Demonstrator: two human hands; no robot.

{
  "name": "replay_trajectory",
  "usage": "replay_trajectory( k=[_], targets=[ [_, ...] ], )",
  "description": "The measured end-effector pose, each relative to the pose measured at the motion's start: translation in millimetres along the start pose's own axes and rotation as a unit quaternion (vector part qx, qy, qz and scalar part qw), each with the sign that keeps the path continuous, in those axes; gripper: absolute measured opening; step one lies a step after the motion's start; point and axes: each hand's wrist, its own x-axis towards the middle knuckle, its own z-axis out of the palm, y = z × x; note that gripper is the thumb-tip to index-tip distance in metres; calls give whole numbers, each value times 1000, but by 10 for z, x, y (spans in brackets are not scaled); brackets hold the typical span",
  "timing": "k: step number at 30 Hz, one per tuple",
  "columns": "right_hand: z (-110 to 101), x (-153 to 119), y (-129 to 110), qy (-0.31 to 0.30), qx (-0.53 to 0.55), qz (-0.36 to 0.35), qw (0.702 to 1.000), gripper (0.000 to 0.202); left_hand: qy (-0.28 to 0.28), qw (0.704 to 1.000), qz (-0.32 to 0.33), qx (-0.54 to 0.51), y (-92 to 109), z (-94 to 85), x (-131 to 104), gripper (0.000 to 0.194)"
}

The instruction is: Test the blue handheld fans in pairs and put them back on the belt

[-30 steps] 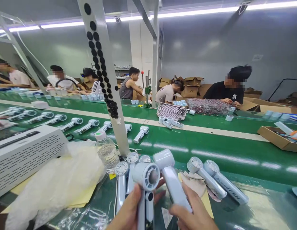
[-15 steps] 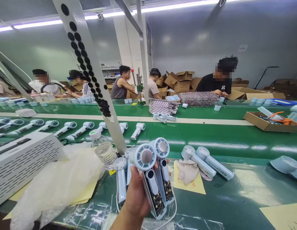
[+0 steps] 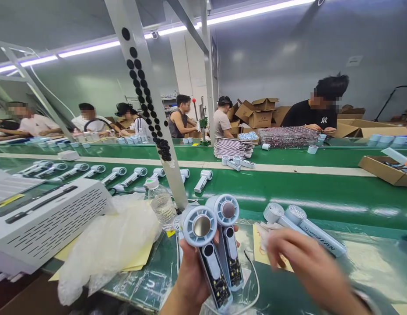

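My left hand (image 3: 190,275) is closed around two light-blue handheld fans side by side. The nearer fan (image 3: 201,226) and the farther fan (image 3: 228,209) stand upright, round metal-centred heads on top. Their handles lack covers and show circuit boards. Over at the right, my right hand (image 3: 302,258) is smeared by motion, its fingertips down at a pale cloth (image 3: 263,232) on yellow paper (image 3: 257,251). Whether the fingers grip the cloth cannot be made out. Just behind that hand lie two more fans, one with a lettered handle (image 3: 323,238).
A plastic bottle (image 3: 162,205) and a crumpled clear bag (image 3: 105,245) lie left, beside a slotted white box (image 3: 59,223). A slanted post (image 3: 157,109) rises ahead. Several fans line the green conveyor (image 3: 236,186). Co-workers sit beyond it. A white cable (image 3: 257,280) curves near the held fans.
My right hand has come in from the right and reached the cloth. The view has turned left, so the scene sits farther right. My left hand still holds both fans.
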Motion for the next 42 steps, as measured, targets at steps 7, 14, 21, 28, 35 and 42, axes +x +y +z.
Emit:
replay_trajectory(
  k=[7, 14, 21, 28, 35, 42],
  targets=[
    [706, -48, 312, 55, -412, -90, 905, 23, 48, 999, 19, -16, 45, -48, 2, 61],
    [564, -303, -166, -274, 159, 176, 932, 20, 85, 995, 58, 12, 47, -4, 87, 62],
    [679, -338, -434, -186, 161, 107, 963, 45, 85, 994, 64, 30, -65, 55, 140, 65],
    [788, -478, -269, -160, 202, 120, 959, 46, 117, 984, 123, 55, -151, 38, 132, 64],
    [665, -422, -330, -140, 95, -70, 983, 39, 98, 990, 63, -75, -104, 79, 106, 61],
    [780, -527, -375, -58, 177, 136, 973, 48, 77, 993, 78, -40, -97, 71, 83, 61]
  ],
)
